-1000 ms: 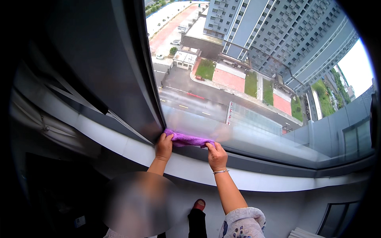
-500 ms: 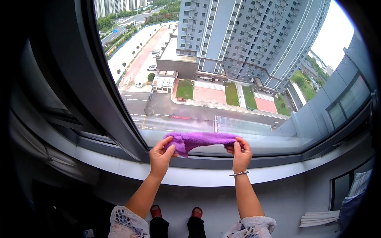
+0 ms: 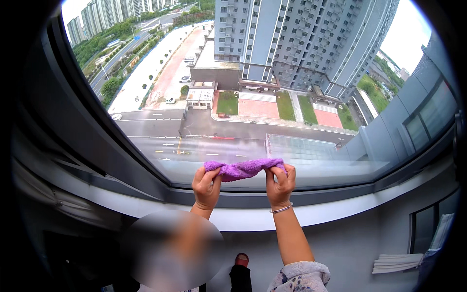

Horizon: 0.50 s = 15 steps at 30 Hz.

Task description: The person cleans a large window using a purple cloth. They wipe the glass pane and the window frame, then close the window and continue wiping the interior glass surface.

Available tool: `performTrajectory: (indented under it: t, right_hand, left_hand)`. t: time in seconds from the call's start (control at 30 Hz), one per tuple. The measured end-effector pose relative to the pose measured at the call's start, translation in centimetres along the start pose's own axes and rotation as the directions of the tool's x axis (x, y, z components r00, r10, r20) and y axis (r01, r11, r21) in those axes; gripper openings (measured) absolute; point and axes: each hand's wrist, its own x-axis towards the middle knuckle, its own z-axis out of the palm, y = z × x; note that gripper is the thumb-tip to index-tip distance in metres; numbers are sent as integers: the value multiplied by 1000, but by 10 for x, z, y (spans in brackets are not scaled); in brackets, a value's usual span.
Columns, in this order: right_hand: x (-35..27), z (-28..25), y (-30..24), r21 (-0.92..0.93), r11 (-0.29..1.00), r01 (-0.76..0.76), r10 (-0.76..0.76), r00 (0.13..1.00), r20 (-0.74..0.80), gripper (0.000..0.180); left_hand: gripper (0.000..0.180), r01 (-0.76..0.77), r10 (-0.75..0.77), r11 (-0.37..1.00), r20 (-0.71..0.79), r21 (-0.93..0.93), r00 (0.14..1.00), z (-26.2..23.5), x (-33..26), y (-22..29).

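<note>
A purple cloth (image 3: 242, 169) is stretched between both my hands in front of the window glass (image 3: 243, 97), just above the lower frame. My left hand (image 3: 206, 186) pinches its left end and my right hand (image 3: 280, 184) pinches its right end. A thin bracelet circles my right wrist. The cloth is bunched into a narrow roll and sags slightly in the middle.
A dark window frame (image 3: 116, 160) slants down at the left. A pale sill (image 3: 340, 214) runs below the glass. Folded white cloths (image 3: 396, 263) lie at the lower right. One foot (image 3: 242, 260) shows on the floor below. Tall buildings and roads lie outside.
Both hands lifted the cloth off the bottom left corner of the glass and now hold it up, bunched, in front of the pane. The view has shifted to the right.
</note>
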Motion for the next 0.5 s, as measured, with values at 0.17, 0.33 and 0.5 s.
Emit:
performTrajectory:
  t: [0.17,0.33,0.5]
  right_hand:
    - [-109,29,47,12,982,-187,185,977,103,21]
    - [-167,53,78,0,962,-271,265,939,220,19]
    - [-219,28,103,-184,776,-603,621,681,387,10]
  left_hand:
    - [21,109,-112,992,34,57,993,23,-76,-43]
    - [13,266,-298,944,157,197,941,34,-136,-93]
    - [15,541,-730,667,305,513,611,14,-171,-143]
